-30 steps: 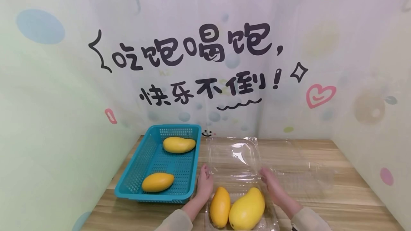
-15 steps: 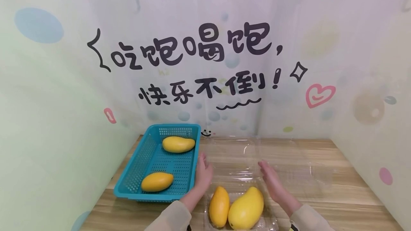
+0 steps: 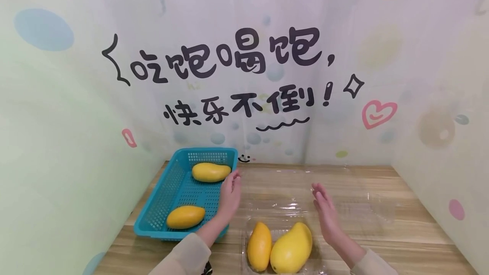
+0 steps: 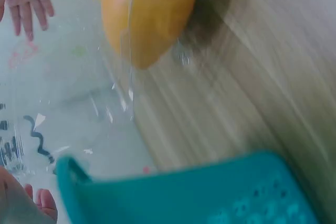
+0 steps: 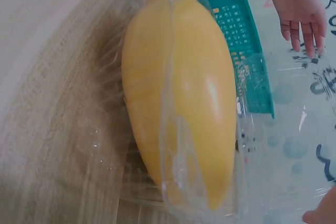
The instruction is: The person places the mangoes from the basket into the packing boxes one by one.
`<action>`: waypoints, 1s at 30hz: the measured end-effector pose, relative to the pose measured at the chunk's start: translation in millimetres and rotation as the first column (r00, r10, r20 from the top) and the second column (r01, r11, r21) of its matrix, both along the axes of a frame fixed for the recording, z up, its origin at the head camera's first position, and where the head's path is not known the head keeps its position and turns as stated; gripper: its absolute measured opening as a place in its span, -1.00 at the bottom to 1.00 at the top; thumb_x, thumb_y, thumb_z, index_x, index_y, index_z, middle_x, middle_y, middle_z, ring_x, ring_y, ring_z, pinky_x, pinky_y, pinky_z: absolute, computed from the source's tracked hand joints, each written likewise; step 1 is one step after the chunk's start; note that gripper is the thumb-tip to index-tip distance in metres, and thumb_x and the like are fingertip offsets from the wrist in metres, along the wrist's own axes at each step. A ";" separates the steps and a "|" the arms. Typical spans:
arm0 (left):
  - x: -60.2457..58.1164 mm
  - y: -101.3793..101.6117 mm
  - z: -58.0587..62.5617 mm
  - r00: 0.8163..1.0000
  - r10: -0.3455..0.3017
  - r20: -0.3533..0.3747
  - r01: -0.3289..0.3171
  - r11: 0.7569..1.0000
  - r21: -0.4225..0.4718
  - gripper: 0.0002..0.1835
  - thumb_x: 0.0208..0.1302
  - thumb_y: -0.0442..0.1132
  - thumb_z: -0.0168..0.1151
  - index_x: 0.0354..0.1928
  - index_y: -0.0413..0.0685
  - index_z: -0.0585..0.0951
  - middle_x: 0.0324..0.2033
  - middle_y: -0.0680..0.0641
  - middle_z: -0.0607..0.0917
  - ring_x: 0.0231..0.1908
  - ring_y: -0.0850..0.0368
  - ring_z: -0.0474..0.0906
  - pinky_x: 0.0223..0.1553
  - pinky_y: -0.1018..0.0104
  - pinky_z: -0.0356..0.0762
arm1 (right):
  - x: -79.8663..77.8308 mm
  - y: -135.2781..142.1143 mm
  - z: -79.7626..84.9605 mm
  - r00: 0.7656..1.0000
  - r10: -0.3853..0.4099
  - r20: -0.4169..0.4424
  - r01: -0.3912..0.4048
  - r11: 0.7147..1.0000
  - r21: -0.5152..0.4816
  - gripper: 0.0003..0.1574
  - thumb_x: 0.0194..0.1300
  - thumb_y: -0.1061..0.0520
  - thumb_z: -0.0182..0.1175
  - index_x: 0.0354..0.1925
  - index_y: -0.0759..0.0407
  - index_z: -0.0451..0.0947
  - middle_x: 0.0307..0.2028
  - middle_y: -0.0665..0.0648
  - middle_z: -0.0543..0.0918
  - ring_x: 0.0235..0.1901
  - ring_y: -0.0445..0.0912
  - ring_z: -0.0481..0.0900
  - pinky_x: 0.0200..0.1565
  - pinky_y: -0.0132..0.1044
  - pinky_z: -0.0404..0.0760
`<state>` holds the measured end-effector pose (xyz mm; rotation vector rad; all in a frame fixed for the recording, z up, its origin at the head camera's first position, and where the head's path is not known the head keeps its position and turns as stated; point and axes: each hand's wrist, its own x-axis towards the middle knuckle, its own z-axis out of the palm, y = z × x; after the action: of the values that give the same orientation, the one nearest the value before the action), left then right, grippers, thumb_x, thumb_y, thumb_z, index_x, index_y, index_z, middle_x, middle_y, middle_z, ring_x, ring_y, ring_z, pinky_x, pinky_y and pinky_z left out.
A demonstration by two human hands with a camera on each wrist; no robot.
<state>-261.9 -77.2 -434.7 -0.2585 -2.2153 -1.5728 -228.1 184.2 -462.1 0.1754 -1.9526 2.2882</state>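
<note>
My left hand (image 3: 230, 193) hovers at the right rim of the teal basket (image 3: 142, 217), fingers extended and holding nothing. Across from it, my right hand (image 3: 327, 215) is raised with straight fingers, to the right of a clear plastic clamshell box (image 3: 244, 241). Two mangoes lie in the box's base: a slim orange-yellow mango (image 3: 259, 247) and a bigger pale yellow mango (image 3: 292, 249). Its transparent lid (image 3: 267, 183) is laid back between the hands. In the right wrist view the bigger mango (image 5: 184, 98) shows through the clear wall.
Inside the basket are a mango (image 3: 211, 172) at the back and another mango (image 3: 186, 217) at the front. More clear plastic packaging (image 3: 376, 209) lies on the right of the wooden table (image 3: 412, 241). A printed curtain (image 3: 244, 12) closes off the back.
Both hands have come away from the lid's sides. The left has moved left and up to the basket's rim; the right has shifted slightly right and up. The mangoes stayed put.
</note>
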 end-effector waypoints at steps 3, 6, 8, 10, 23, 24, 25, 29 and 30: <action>8.9 -10.2 6.4 1.000 -0.013 -0.017 0.011 0.995 -0.100 -0.64 0.45 -0.19 -0.21 -0.05 -0.25 0.54 -0.18 -0.15 0.57 -0.18 0.00 0.46 -0.09 0.12 0.45 | 6.9 1.7 3.8 0.991 -0.016 -0.135 0.005 0.997 -0.080 -0.50 0.46 0.08 -0.23 0.26 0.27 0.08 0.08 -0.25 0.41 0.07 -0.46 0.34 0.10 -0.60 0.27; 16.5 -19.8 8.8 0.998 -0.028 0.050 0.036 0.987 -0.157 -0.57 0.46 -0.08 -0.25 -0.15 -0.14 0.60 -0.40 -0.03 0.54 -0.38 0.14 0.41 -0.28 0.29 0.44 | 12.7 4.9 5.4 0.966 -0.005 -0.260 -0.014 0.997 -0.071 -0.65 0.46 0.18 -0.25 0.14 0.25 0.20 0.01 -0.27 0.48 0.01 -0.45 0.40 0.02 -0.63 0.34; 21.5 -24.7 9.7 0.992 -0.039 0.122 0.060 0.983 -0.174 -0.54 0.45 -0.02 -0.27 -0.19 -0.10 0.62 -0.51 0.00 0.50 -0.50 0.19 0.36 -0.40 0.36 0.39 | 16.0 6.6 5.8 0.947 -0.008 -0.320 0.021 0.999 0.038 -0.63 0.45 0.24 -0.27 0.14 0.39 0.18 0.02 -0.28 0.46 0.01 -0.45 0.38 0.01 -0.64 0.34; 26.8 -28.6 10.1 0.981 -0.064 0.182 0.099 0.976 -0.193 -0.50 0.44 0.04 -0.29 -0.22 -0.10 0.61 -0.58 -0.01 0.49 -0.59 0.20 0.32 -0.49 0.39 0.36 | 19.7 8.0 6.2 0.924 -0.016 -0.381 0.080 0.985 0.152 -0.63 0.43 0.32 -0.29 0.12 0.52 0.15 0.01 -0.29 0.43 0.01 -0.44 0.36 -0.01 -0.66 0.32; 55.0 -44.1 6.2 0.807 -0.281 0.519 0.432 0.880 -0.196 -0.65 0.29 0.01 0.04 -0.50 -0.10 0.52 -0.65 0.06 0.54 -0.68 0.19 0.36 -0.65 0.39 0.30 | 40.3 31.7 7.6 0.948 -0.020 -0.318 0.188 0.841 0.508 -0.89 0.29 0.37 -0.02 -0.28 0.35 0.47 -0.46 -0.13 0.50 -0.48 -0.32 0.47 -0.47 -0.38 0.54; 56.7 -45.7 4.8 0.784 -0.287 0.550 0.455 0.869 -0.195 -0.66 0.28 -0.01 0.07 -0.53 -0.10 0.51 -0.65 0.06 0.54 -0.69 0.19 0.36 -0.65 0.39 0.28 | 41.1 34.1 6.6 0.961 0.014 -0.276 0.145 0.825 0.547 -0.92 0.28 0.35 0.02 -0.28 0.33 0.47 -0.47 -0.09 0.50 -0.51 -0.31 0.46 -0.49 -0.37 0.54; 58.5 -47.2 3.0 0.758 -0.294 0.582 0.476 0.860 -0.185 -0.67 0.26 -0.03 0.09 -0.55 -0.10 0.51 -0.65 0.04 0.55 -0.70 0.20 0.36 -0.66 0.40 0.26 | 41.5 36.7 5.5 0.971 0.057 -0.232 0.092 0.807 0.583 -0.93 0.27 0.33 0.04 -0.27 0.32 0.46 -0.48 -0.06 0.49 -0.52 -0.31 0.45 -0.50 -0.37 0.53; 68.7 -50.3 -4.5 0.640 -0.350 0.684 0.587 0.797 -0.141 -0.62 0.22 -0.05 0.13 -0.60 -0.19 0.52 -0.67 -0.04 0.59 -0.78 0.25 0.38 -0.75 0.47 0.21 | 43.7 45.1 -2.9 0.975 0.213 -0.067 -0.111 0.721 0.684 -0.88 0.27 0.23 0.08 -0.26 0.30 0.44 -0.44 0.01 0.49 -0.51 -0.35 0.41 -0.51 -0.38 0.50; 71.4 -50.5 -7.1 0.601 -0.366 0.711 0.615 0.780 -0.118 -0.62 0.22 -0.05 0.13 -0.62 -0.20 0.52 -0.68 -0.05 0.59 -0.80 0.26 0.38 -0.77 0.49 0.23 | 44.3 46.4 -5.7 0.971 0.237 -0.030 -0.151 0.704 0.694 -0.86 0.28 0.21 0.08 -0.25 0.30 0.44 -0.43 0.00 0.48 -0.50 -0.37 0.40 -0.51 -0.39 0.49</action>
<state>-190.5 -127.8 -441.8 -0.5509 -3.2326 -1.6964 -183.8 230.6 -467.8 0.5980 -2.7283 1.4565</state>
